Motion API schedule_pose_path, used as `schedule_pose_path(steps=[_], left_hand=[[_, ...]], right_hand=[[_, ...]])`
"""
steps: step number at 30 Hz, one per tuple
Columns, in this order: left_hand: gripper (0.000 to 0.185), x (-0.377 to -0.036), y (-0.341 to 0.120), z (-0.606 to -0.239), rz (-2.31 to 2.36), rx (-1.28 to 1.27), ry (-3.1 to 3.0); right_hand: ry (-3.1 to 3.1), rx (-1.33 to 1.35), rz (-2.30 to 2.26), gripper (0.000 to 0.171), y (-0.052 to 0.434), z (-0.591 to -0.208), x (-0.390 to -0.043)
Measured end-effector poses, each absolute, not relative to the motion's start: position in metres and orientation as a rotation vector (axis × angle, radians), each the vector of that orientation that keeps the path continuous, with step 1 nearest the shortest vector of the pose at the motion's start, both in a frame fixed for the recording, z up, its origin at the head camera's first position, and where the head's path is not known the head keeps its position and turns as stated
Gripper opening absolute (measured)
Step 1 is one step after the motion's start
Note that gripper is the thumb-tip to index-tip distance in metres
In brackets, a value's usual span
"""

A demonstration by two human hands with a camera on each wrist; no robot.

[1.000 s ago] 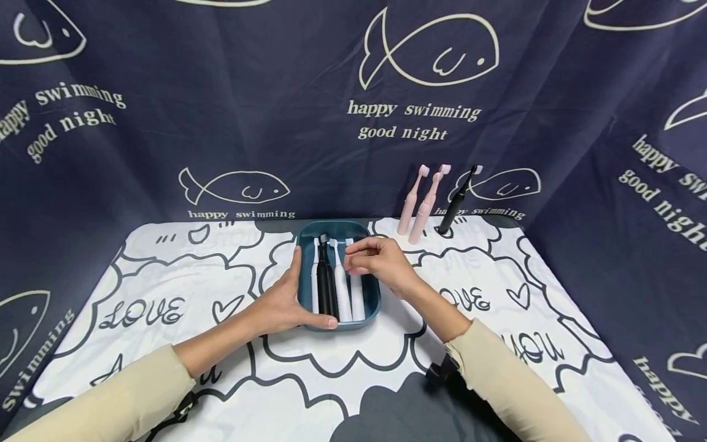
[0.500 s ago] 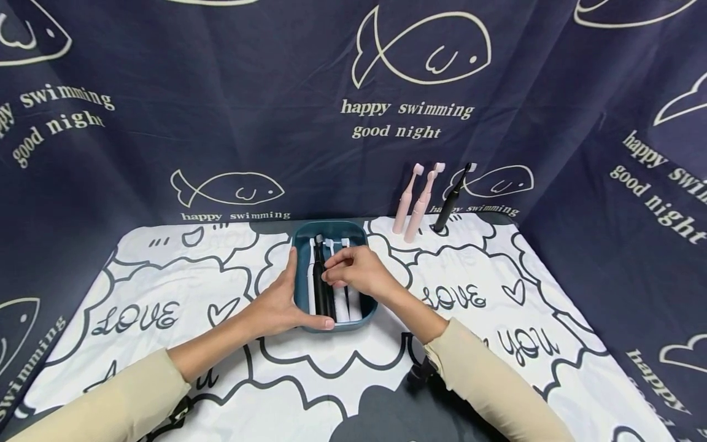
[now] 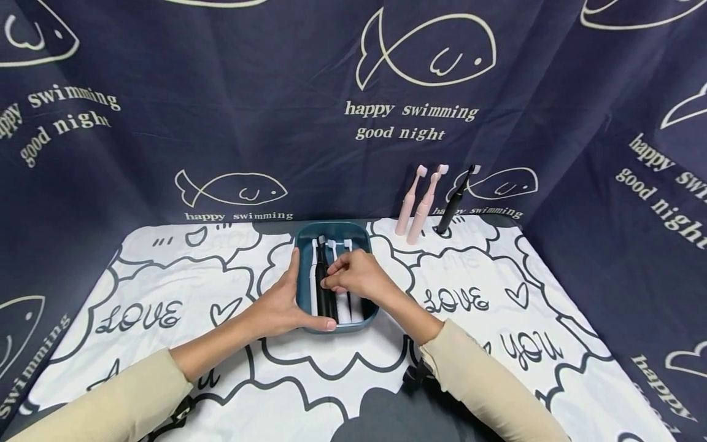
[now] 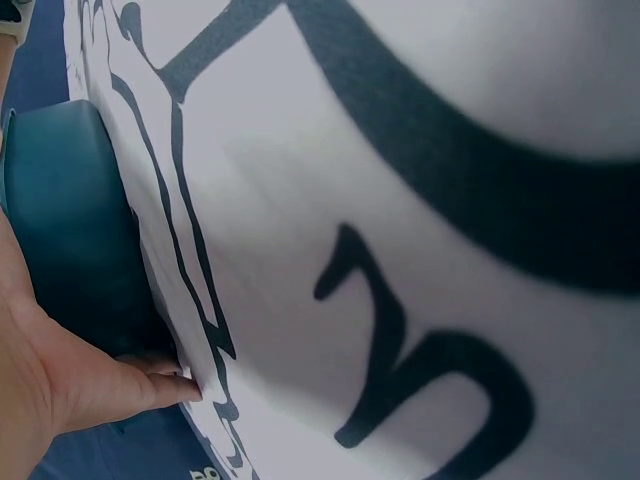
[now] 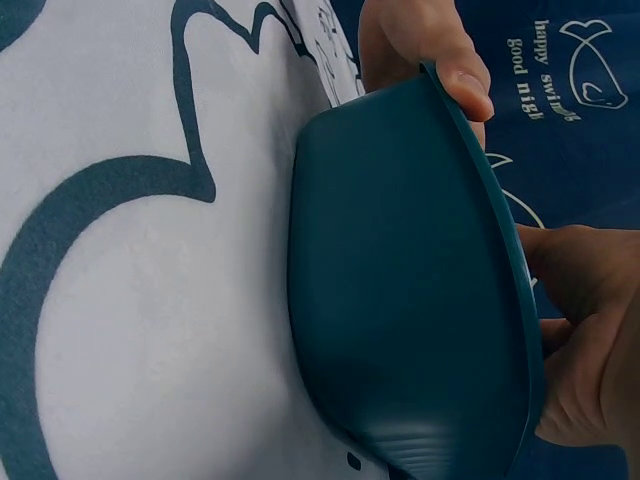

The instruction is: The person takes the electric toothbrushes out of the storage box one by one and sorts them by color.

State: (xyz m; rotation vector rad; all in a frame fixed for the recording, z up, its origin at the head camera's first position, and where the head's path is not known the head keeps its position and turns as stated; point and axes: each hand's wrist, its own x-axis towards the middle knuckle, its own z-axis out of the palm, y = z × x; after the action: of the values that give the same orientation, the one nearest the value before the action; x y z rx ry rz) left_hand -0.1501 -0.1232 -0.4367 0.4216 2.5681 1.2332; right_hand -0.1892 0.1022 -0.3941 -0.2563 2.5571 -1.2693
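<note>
A dark teal plastic box (image 3: 336, 228) holds several electric toothbrushes lying side by side, heads toward the back. A white toothbrush (image 3: 313, 294) is at the left. Beside it are black toothbrushes (image 3: 322, 304), and other white toothbrushes (image 3: 343, 314) are to the right. My left hand (image 3: 278, 307) grips the box at its near-left corner, thumb over the front rim and fingers along the left side. Inside the box, my right hand (image 3: 361, 276) pinches at a black toothbrush with curled thumb and fingers; the grip is partly hidden. The right wrist view shows the box's outer wall (image 5: 400, 240), with fingers hidden behind the rim.
At the back right of the table, pink toothbrushes (image 3: 421, 215) and a black toothbrush (image 3: 452, 209) stand upright. A white cloth (image 3: 221, 368) with black cartoon print covers the table. Navy fabric (image 3: 248, 110) hangs behind and at the sides.
My right hand has moved left inside the box, from the white toothbrushes on the right to the black ones, then slightly down. The left hand keeps its hold on the box.
</note>
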Motion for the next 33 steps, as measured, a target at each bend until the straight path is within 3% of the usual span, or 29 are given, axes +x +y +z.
schedule_pose_path(steps=[9,23,33], left_hand=[[0.174,-0.15,-0.123,-0.437,1.244,0.412,2.559],[0.174,-0.15,-0.123,-0.435,1.234,0.401,2.558],[0.175,-0.15,-0.123,-0.436,1.233,0.397,2.577]], right_hand=[[2.589,-0.202,-1.265,0.015,0.096,-0.398,-0.191],[2.405,0.046,-1.451,0.03,0.079,-0.406,-0.2],[2.285,-0.02,-1.596,0.02,0.081,-0.412,-0.2]])
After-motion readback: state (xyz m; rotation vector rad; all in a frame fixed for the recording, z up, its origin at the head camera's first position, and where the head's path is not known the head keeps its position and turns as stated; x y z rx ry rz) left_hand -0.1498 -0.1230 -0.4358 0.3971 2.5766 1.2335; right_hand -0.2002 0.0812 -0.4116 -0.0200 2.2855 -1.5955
